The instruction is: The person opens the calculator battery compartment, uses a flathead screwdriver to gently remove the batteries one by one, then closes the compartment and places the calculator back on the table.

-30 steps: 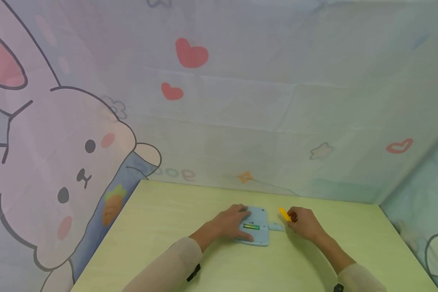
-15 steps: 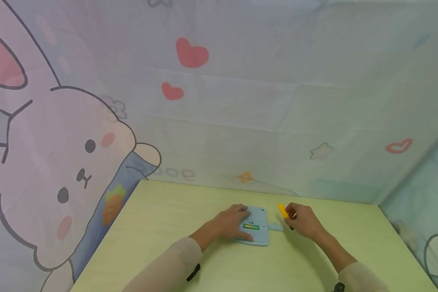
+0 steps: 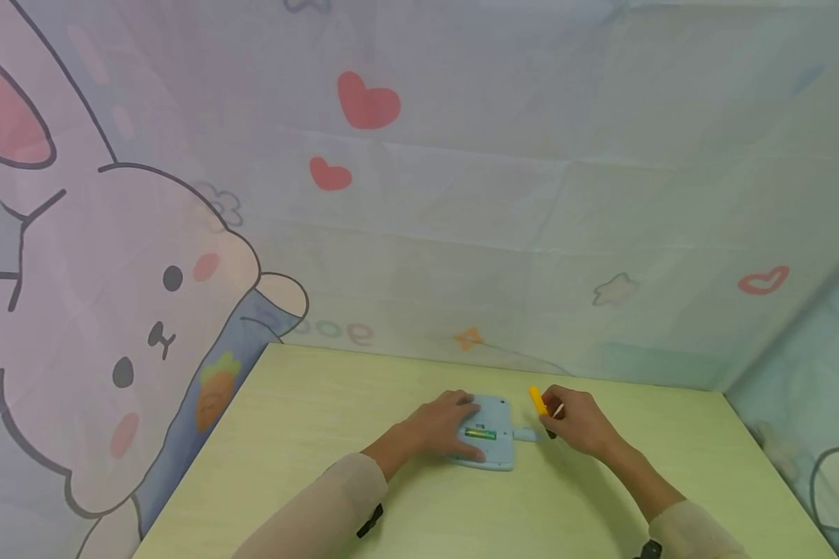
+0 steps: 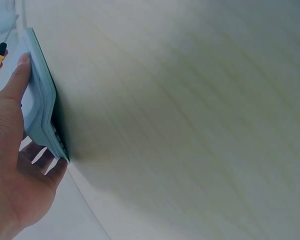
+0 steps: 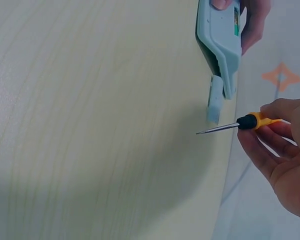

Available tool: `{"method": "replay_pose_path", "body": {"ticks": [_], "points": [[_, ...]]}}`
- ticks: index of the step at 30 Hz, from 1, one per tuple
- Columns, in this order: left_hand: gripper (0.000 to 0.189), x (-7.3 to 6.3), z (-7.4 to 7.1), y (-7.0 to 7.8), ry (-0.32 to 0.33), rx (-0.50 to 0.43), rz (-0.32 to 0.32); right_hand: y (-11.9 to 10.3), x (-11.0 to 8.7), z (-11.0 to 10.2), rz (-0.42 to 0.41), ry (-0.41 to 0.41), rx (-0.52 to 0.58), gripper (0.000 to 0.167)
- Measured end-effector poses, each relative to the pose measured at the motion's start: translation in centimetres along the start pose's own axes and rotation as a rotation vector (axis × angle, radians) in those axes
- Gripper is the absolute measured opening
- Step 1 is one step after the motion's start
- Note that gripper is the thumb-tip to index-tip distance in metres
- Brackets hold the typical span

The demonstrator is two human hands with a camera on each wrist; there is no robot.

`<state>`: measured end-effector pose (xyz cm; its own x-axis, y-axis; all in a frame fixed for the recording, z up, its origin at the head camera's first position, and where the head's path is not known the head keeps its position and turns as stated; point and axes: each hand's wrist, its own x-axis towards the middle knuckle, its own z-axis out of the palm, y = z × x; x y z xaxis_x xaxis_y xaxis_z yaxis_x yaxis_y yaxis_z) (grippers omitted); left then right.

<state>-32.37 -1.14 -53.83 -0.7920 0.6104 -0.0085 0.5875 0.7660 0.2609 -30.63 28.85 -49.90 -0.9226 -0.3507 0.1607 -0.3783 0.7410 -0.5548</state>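
Note:
A light blue calculator (image 3: 496,456) lies back side up on the table, a green battery (image 3: 481,434) showing in its open compartment. My left hand (image 3: 426,428) grips its left part; in the left wrist view the thumb is on the back of the calculator (image 4: 36,100) and fingertips reach its lower edge. To its right is a small light blue battery cover (image 3: 526,435); whether they touch I cannot tell. My right hand (image 3: 582,423) pinches a yellow screwdriver (image 3: 538,401) with a black collar. In the right wrist view the screwdriver's (image 5: 247,122) metal tip points away from the fingers, near the cover (image 5: 215,102).
The pale wooden table (image 3: 308,404) ends at a printed cloth backdrop (image 3: 461,202) behind, with another cloth side (image 3: 811,388) at the right. A black band (image 3: 370,522) shows at the left sleeve.
My right hand has shifted slightly left and away from me, and the screwdriver has turned in its fingers, its handle standing steeper. The left hand and calculator stay put.

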Motion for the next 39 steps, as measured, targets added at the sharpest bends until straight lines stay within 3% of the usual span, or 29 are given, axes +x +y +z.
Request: {"method": "replay_pose_path", "body": {"ticks": [15,25,39], "points": [[0.095,0.1,-0.1,-0.1,0.0,-0.008,-0.002,-1.2,0.5,-0.4,-0.037,-0.066,0.039,0.017],[0.095,0.0,-0.1,0.1,-0.001,-0.001,-0.002,-1.6,0.6,-0.1,-0.056,-0.024,-0.022,0.023],[0.096,0.0,-0.1,0.1,-0.009,-0.003,-0.013,-2.1,0.7,0.0,-0.082,-0.029,0.021,0.018]]}}
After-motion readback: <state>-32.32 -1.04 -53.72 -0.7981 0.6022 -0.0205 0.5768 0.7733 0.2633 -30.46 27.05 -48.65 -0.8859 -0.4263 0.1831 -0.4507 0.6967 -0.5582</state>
